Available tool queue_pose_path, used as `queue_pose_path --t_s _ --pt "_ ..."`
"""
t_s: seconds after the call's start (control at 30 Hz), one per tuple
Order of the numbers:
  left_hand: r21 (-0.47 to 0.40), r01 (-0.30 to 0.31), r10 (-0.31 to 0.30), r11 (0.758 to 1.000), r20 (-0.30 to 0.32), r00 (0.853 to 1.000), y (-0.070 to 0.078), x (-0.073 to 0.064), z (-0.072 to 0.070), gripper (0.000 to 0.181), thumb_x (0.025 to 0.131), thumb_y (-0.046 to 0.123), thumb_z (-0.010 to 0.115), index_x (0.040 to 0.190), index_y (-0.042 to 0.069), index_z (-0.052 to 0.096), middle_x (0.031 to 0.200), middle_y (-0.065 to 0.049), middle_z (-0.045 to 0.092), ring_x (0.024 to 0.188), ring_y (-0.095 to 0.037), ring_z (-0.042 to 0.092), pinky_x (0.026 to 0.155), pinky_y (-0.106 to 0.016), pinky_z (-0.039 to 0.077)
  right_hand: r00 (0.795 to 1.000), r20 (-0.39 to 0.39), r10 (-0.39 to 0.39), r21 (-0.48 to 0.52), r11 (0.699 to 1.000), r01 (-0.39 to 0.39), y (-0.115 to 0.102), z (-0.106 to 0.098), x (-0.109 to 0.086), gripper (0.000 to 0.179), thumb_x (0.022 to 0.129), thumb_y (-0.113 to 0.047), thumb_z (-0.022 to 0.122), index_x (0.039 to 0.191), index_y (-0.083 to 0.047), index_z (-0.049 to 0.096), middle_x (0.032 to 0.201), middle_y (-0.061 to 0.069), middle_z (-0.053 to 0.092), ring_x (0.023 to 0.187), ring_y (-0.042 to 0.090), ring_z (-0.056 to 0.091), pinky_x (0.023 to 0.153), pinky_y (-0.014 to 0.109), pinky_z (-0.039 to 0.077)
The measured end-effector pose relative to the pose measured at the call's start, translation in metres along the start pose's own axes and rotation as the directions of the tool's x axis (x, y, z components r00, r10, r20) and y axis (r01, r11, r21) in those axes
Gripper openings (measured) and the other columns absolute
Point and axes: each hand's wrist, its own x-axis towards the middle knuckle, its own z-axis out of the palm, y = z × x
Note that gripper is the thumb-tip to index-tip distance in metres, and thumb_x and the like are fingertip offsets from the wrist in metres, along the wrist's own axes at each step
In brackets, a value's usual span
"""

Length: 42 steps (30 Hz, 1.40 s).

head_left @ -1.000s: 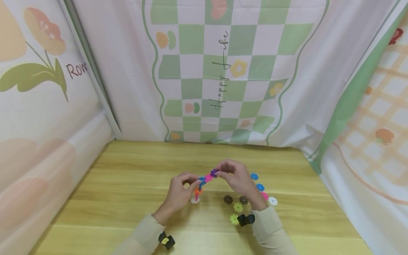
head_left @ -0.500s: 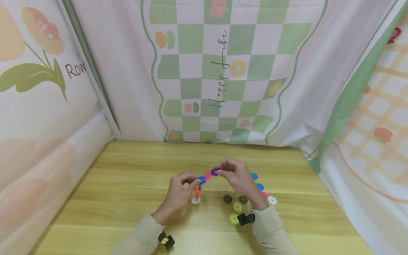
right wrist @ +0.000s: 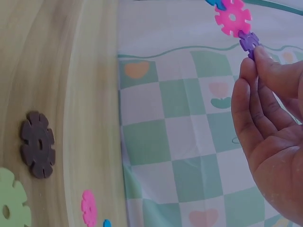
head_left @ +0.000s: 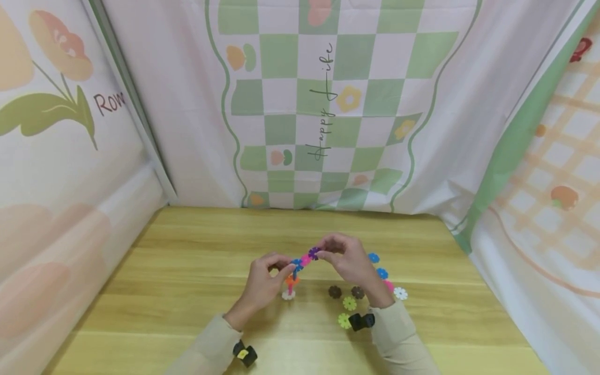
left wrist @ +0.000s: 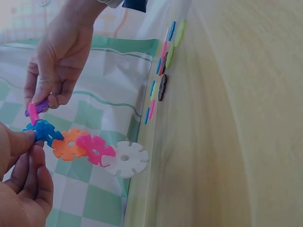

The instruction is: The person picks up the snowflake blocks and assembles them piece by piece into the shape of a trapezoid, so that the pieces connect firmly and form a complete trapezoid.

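A chain of notched plastic snowflake discs hangs between the two hands. In the head view my left hand (head_left: pixel 262 281) pinches a blue disc (head_left: pixel 297 265) between thumb and finger. From there an orange disc (left wrist: pixel 70 144), a pink disc (left wrist: pixel 96 150) and a white disc (left wrist: pixel 126 159) run on down in the left wrist view. On the other side, another pink disc (right wrist: pixel 232 18) joins the blue part to a purple disc (right wrist: pixel 249 43). My right hand (head_left: pixel 348 264) pinches that purple disc by its edge; its thumb and fingertips cover part of it.
Loose discs lie on the wooden table (head_left: pixel 187 271) around the right forearm: brown (head_left: pixel 335 292), yellow-green (head_left: pixel 349 303), blue (head_left: pixel 373 258), pink (head_left: pixel 388 286) and white (head_left: pixel 400 294). A printed curtain (head_left: pixel 281 130) stands behind the table, with more cloth on both sides.
Both hands keep their pinch on the chain. The purple end rose very slightly, then came back down a little; the loose discs have not moved on the table.
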Motion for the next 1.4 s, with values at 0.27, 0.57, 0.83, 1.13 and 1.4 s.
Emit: queue_pose_path --t_s 0.27,0.57,0.83,1.13,1.4 --pt "0.001 0.006 -0.006 1.0 -0.004 1.0 0.0 -0.001 0.001 0.006 0.095 0.013 0.079 0.1 0.011 0.081 0.089 -0.004 0.075 0.079 -0.01 0.065 0.075 -0.026 0.057 0.998 -0.06 -0.006 0.04 0.999 0.008 0.001 0.012 0.0 0.011 0.093 0.002 0.077 0.099 -0.007 0.074 0.093 0.009 0.078 0.085 0.018 0.075 0.082 0.024 0.063" --pt "-0.022 0.082 -0.081 0.996 0.062 0.995 -0.004 0.0 0.0 0.006 0.095 0.009 0.078 0.101 0.008 0.08 0.089 -0.008 0.076 0.078 -0.011 0.067 0.076 -0.022 0.058 0.997 0.017 0.081 0.071 0.994 -0.082 0.003 0.01 0.001 0.008 0.095 -0.001 0.076 0.101 -0.007 0.074 0.093 0.01 0.077 0.084 0.029 0.074 0.074 0.027 0.063" --pt "-0.033 0.183 -0.172 0.983 0.209 0.963 -0.01 0.001 -0.003 0.01 0.1 0.016 0.073 0.105 0.008 0.078 0.095 -0.011 0.076 0.08 -0.014 0.067 0.073 -0.026 0.06 0.98 0.164 0.112 0.036 0.992 -0.12 0.006 -0.002 0.001 0.009 0.096 -0.005 0.075 0.105 -0.006 0.074 0.095 0.01 0.075 0.086 0.029 0.073 0.078 0.031 0.064" --pt "-0.025 0.174 -0.163 0.984 0.252 0.954 -0.014 0.001 -0.002 0.02 0.102 0.018 0.072 0.114 0.003 0.075 0.105 -0.013 0.078 0.089 -0.015 0.07 0.081 -0.023 0.059 0.969 0.233 0.077 0.03 0.996 -0.086 0.003 -0.003 0.0 0.006 0.097 -0.006 0.074 0.103 -0.007 0.075 0.094 0.011 0.076 0.081 0.018 0.072 0.075 0.033 0.064" --pt "-0.088 0.15 -0.122 0.985 0.265 0.956 -0.011 0.003 0.004 0.023 0.104 0.021 0.069 0.118 0.005 0.075 0.111 -0.014 0.078 0.101 -0.03 0.075 0.088 -0.024 0.06 0.941 0.336 0.047 0.041 0.997 -0.064 0.001 0.007 -0.002 0.011 0.099 -0.006 0.072 0.102 -0.014 0.078 0.094 0.003 0.078 0.087 0.023 0.075 0.08 0.041 0.065"
